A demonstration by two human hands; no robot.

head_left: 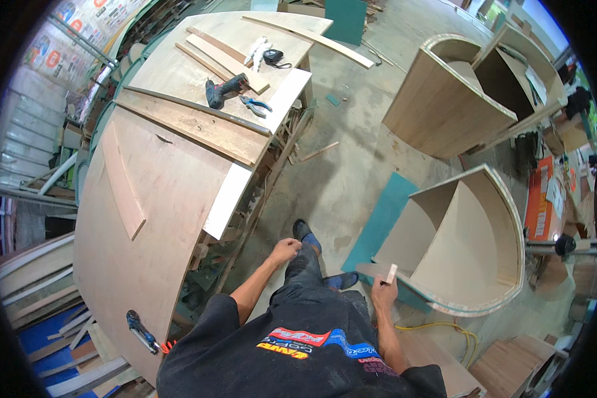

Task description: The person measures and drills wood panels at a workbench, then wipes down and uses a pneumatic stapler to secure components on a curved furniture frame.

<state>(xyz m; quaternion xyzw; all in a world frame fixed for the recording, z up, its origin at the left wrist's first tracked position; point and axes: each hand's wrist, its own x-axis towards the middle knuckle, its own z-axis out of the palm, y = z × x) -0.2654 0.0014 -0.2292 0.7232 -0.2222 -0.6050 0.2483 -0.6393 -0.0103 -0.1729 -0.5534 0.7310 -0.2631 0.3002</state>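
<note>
My right hand point(385, 292) is closed around a short piece of light wood point(392, 272), held beside an open-topped curved plywood cabinet point(471, 232). The piece's pale end points up, and its darker side stretches left over the floor. Close to my thigh, my left hand point(286, 251) has its fingers curled together; whether anything small is in them is hidden. To its left stands a large workbench with a curved plywood top point(159, 179). White strips point(227, 202) lie along the bench's near edge.
On the bench are a cordless drill point(224, 91), pliers point(255, 105), a tape measure point(276, 58), wooden boards point(192, 126) and another tool point(141, 331). A second curved cabinet point(444, 99) stands farther off. A green sheet point(378, 219) and a yellow hose point(467, 331) lie on the floor.
</note>
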